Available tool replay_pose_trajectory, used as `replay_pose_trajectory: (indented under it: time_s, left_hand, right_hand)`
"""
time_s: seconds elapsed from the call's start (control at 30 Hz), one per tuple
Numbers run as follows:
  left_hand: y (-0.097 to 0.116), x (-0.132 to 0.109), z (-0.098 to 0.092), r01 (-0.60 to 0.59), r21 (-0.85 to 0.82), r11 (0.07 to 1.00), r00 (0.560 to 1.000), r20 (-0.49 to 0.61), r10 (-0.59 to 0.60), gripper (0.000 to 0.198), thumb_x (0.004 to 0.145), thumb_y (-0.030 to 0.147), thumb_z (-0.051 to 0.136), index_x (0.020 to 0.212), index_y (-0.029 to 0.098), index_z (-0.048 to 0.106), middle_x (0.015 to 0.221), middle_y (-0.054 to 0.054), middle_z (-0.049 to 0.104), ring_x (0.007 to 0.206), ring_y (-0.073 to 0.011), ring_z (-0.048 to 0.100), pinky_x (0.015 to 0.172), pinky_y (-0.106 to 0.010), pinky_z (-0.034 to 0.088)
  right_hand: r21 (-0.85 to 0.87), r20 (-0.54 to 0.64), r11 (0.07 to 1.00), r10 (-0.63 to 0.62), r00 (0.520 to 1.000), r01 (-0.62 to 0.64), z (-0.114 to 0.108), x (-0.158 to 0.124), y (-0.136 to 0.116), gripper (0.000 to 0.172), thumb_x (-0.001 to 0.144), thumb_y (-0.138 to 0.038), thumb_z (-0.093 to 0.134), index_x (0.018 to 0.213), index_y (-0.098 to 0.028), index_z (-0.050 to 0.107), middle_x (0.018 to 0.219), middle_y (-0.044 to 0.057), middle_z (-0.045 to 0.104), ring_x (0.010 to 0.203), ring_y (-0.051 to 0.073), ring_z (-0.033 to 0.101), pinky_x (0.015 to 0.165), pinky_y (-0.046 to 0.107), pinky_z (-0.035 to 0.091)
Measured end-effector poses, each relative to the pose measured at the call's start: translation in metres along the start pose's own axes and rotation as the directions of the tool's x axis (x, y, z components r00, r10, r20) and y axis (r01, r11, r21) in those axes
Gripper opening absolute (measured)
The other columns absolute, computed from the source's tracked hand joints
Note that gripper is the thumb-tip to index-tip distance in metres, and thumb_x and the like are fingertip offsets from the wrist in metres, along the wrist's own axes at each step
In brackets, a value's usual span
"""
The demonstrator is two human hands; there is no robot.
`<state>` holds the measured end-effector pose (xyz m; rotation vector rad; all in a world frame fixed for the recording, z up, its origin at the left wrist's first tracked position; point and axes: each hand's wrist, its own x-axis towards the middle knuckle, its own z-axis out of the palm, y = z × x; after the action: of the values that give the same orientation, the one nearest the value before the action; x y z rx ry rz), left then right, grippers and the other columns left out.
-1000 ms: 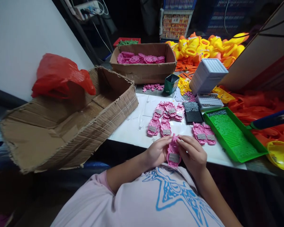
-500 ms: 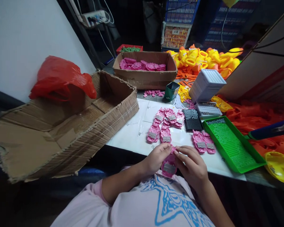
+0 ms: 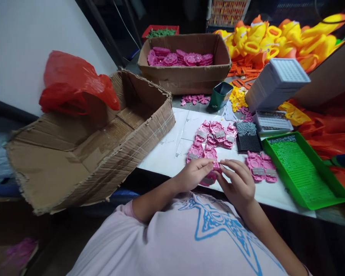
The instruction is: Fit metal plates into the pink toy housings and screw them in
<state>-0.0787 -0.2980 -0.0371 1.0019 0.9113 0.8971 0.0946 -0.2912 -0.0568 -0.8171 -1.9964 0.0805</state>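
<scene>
A pink plastic casing [image 3: 208, 179] is held in front of my chest at the table's near edge. My left hand [image 3: 193, 174] pinches its upper end between thumb and fingers. My right hand [image 3: 239, 181] is closed on the same end from the other side, its fingertips close to the left ones. Fingers hide part of the casing. Just beyond lie several similar pink casings [image 3: 217, 131] with grey metal plates. Two more casings [image 3: 258, 167] rest right of my right hand. Behind them is a black grid tray [image 3: 249, 145] with small metal pieces.
A long cardboard box [image 3: 103, 168] with a red plastic bag [image 3: 77, 82] stands left. Another carton [image 3: 186, 79] holds pink parts at the back, beside a dark green cup [image 3: 220, 96]. A green tray [image 3: 307, 180], white stacked trays [image 3: 276, 84] and yellow toys [image 3: 258, 38] are rightward.
Both hands have moved up in the picture, closer to the casings on the table, still gripping the pink casing. The camera view has shifted, so the surroundings sit differently.
</scene>
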Motion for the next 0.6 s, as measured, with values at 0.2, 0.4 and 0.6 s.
replay_pose_trajectory:
  time_s: [0.2,0.4,0.6]
  left_hand:
    - [0.004,0.012,0.002,-0.051,0.08,0.995,0.998,-0.019,0.053,0.036,0.088,0.048,0.052,0.091,0.014,0.061,0.072,-0.002,0.056,0.06,-0.0097,0.052,0.056,-0.02,0.042]
    - [0.01,0.023,-0.009,-0.172,0.279,0.945,0.982,-0.022,0.185,0.033,0.087,0.043,0.053,0.089,0.014,0.068,0.067,-0.003,0.06,0.057,-0.0113,0.055,0.057,-0.022,0.043]
    - [0.019,0.038,-0.018,-0.179,0.064,0.982,0.983,0.051,0.176,0.048,0.086,0.053,0.052,0.101,0.012,0.072,0.084,-0.01,0.068,0.081,-0.0199,0.063,0.073,-0.028,0.048]
  right_hand:
    - [-0.012,-0.008,1.0,-0.021,1.0,0.021,0.006,0.017,0.007,0.045,0.067,-0.009,0.071,0.108,-0.023,0.058,0.1,0.011,0.068,0.099,0.024,0.063,0.08,0.042,0.057]
    - [-0.002,-0.031,0.999,-0.035,0.999,0.035,0.007,0.027,0.012,0.042,0.068,-0.013,0.072,0.106,-0.025,0.058,0.094,0.008,0.068,0.096,0.022,0.064,0.076,0.04,0.059]
    - [0.115,-0.033,0.993,0.008,0.999,-0.004,0.009,0.036,0.026,0.052,0.069,-0.009,0.07,0.118,-0.021,0.056,0.1,0.011,0.067,0.101,0.024,0.064,0.08,0.041,0.058]
